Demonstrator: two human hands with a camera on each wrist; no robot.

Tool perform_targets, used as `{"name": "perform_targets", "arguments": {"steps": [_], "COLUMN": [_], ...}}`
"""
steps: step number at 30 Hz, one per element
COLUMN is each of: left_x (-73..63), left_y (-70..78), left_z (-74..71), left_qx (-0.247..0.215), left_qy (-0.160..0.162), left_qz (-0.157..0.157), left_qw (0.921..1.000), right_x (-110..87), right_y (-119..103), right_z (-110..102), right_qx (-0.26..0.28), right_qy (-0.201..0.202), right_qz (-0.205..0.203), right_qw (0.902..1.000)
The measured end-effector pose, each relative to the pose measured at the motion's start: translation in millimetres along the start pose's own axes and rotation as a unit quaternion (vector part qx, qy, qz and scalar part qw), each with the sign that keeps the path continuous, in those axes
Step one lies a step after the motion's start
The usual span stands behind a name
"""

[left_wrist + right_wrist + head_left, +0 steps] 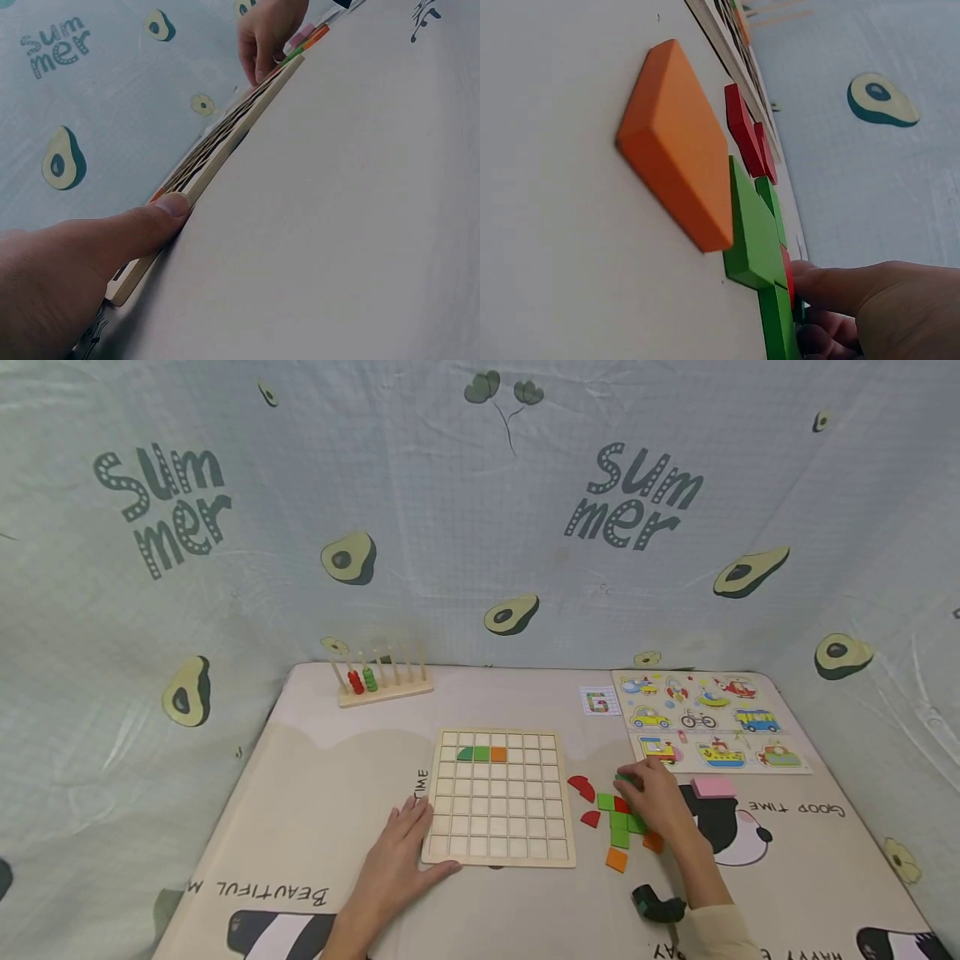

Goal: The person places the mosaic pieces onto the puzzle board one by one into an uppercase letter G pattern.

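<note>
A square wooden grid board (495, 865) lies on the table, with a green quarter-round block (466, 754), a green square (482, 754) and an orange square (498, 754) in its second row. My left hand (397, 856) rests at the board's lower left corner, fingers extended; in the left wrist view the thumb (172, 206) presses its edge. Right of the board, my right hand (660, 797) pinches a dark green block (622, 778), mostly hidden by the fingers. Below it lie loose blocks: green squares (619, 837), red rounded pieces (582, 787) and orange squares (675, 142).
A small pattern card (600, 701) lies beside a vehicle picture board (720, 722) at the back right. The peg stand (386, 692) with red and green beads is at the back left. A pink block (713, 787) and a black curved object (658, 906) flank the right arm.
</note>
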State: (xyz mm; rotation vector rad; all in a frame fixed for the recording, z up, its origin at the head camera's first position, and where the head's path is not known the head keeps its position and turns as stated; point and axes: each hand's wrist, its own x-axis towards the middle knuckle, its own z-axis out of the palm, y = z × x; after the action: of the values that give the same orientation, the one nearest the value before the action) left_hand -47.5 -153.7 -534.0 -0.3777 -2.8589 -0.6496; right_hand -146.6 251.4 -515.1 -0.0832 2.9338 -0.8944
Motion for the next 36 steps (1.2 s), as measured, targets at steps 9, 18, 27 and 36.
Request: {"name": "perform_targets", "arguments": {"steps": [9,18,27,36], "left_x": [0.2,0.4,-0.8,-0.4], "left_y": [0.0,-0.3,-0.2,-0.2], "left_z": [-0.6,-1.1,-1.1,0.4], "left_qx": [-0.005,-0.002,-0.003,-0.001], "left_qy": [-0.001,0.002,0.001,0.003], "left_qz": [-0.002,0.002,-0.001,-0.001], "left_qw": [1.0,1.0,1.0,1.0], "right_x": [0.7,2.9,3.7,10.3], "right_y": [-2,-2,-1,-13], "right_z": [-2,0,3,5], "right_qx": [-0.002,0.005,0.022,0.038], "right_qy": [0.002,0.021,0.057,0.073], "right_qz": [0.003,0.016,0.004,-0.022], "right_qw": [1.0,0.9996,0.9981,0.9963]}}
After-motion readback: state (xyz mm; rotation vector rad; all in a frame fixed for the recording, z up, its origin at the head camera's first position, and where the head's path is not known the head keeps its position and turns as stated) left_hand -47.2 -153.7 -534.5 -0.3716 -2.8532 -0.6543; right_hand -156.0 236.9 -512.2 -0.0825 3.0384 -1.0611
